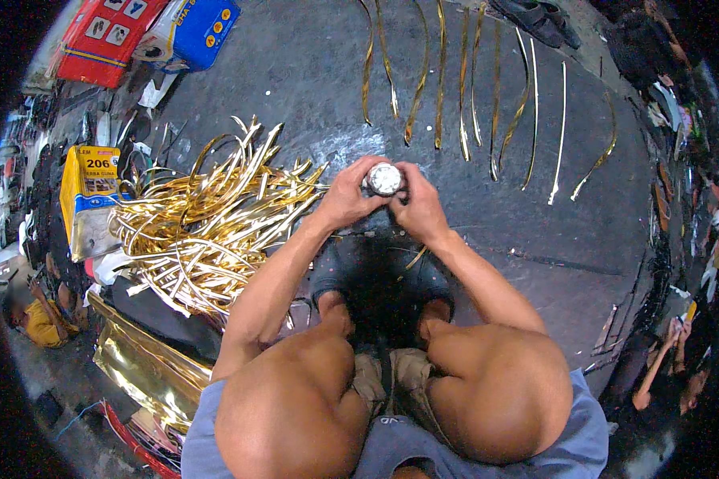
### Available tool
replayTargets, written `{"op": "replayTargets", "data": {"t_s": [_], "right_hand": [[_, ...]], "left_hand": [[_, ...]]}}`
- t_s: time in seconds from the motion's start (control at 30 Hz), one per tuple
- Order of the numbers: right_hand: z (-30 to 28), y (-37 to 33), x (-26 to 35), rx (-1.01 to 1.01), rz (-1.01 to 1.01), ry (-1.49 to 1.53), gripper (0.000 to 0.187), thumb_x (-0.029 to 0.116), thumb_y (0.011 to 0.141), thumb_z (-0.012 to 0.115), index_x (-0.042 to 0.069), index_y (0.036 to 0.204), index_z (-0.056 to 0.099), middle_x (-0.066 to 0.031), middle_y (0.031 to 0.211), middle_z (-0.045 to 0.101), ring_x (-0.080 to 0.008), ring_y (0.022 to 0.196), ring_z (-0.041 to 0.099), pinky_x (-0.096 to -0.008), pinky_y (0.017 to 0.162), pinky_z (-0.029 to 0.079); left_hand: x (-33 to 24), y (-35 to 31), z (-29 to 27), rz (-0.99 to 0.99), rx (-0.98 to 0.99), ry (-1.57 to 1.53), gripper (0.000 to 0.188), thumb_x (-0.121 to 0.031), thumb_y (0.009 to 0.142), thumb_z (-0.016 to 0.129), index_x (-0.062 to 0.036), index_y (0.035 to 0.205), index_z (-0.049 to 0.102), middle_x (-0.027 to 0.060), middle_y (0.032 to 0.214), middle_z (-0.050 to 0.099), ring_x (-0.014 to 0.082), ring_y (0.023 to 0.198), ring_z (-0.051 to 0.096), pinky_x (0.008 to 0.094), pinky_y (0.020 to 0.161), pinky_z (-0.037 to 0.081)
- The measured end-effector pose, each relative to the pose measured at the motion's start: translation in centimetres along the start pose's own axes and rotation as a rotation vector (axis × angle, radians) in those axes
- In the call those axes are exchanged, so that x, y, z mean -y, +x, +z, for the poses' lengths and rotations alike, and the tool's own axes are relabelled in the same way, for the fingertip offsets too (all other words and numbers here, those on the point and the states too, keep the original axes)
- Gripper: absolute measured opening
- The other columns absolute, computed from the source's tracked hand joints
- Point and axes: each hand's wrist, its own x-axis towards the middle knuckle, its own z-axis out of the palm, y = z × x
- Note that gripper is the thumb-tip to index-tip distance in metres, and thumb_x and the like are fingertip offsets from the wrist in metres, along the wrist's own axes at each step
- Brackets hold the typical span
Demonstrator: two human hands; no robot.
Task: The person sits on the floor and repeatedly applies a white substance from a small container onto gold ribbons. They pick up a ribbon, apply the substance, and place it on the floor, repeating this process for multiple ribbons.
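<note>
Bare knees [507, 391] jut forward — gold strips [216, 227] strew dark flooring [295, 80].

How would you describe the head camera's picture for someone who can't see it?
Seen from above, a person's left hand and right hand hold a round, silver-topped object between them. A tangled heap of shiny gold strips lies to the left, and separate strips lie spaced in a row farther ahead on a dark surface.

Mid-frame lit, glare on gold strips [208, 219], dark shadow below centre; fisheye rim bent, grainy, seemingly blurred.
</note>
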Motion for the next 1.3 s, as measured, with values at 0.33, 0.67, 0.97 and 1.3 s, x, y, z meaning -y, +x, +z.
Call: {"op": "replayTargets", "data": {"t_s": [0.33, 0.67, 0.97, 1.3], "right_hand": [[2.4, 4.3, -7.0, 0.018, 0.588, 0.328, 0.033, 0.001, 0.078, 0.076, 0.003, 0.107, 0.059, -0.0104, 0.086, 0.07, -0.0207, 0.073, 0.067, -0.034, 0.064, 0.054], [-17.9, 2.2, 10.6, -0.061, 0.302, 1.067, 0.02, 0.002, 0.091, 0.071, 0.011, 0.096, 0.053, -0.0038, 0.089, 0.062, -0.0098, 0.076, 0.057, -0.023, 0.062, 0.043], [-34.1, 3.6, 19.8, 0.191, -0.346, 0.957, 0.06, 0.006, 0.099, 0.055, -0.015, 0.15, 0.032, -0.0307, 0.147, 0.046, -0.0279, 0.117, 0.06, -0.0303, 0.089, 0.055], [-21.4, 24.7, 24.9, -0.218, -0.378, 0.644, 0.012, 0.005, 0.093, 0.071, 0.006, 0.095, 0.06, -0.0047, 0.09, 0.064, -0.0136, 0.08, 0.062, -0.025, 0.074, 0.051]], "left_hand": [[0.7, 0.1, 0.4, 0.0, 0.036, 0.036, 0.05, -0.008, 0.076, 0.084, -0.0056, 0.12, 0.062, 0.0166, 0.111, 0.069, 0.0369, 0.105, 0.069, 0.0417, 0.089, 0.054], [0.8, -0.4, -0.1, 0.04, 0.022, 0.107, 0.045, -0.009, 0.078, 0.082, -0.0063, 0.118, 0.062, 0.0151, 0.107, 0.068, 0.0358, 0.102, 0.069, 0.0418, 0.087, 0.055], [0.0, 0.7, 0.7, 0.057, 0.046, 0.091, 0.046, -0.01, 0.077, 0.081, -0.0065, 0.119, 0.062, 0.0156, 0.114, 0.067, 0.0355, 0.107, 0.067, 0.0429, 0.09, 0.055], [3.8, -7.7, -5.4, -0.207, -0.344, 0.75, 0.014, -0.009, 0.078, 0.071, -0.0063, 0.092, 0.068, 0.0123, 0.094, 0.06, 0.0334, 0.093, 0.062, 0.0461, 0.077, 0.053]]}}
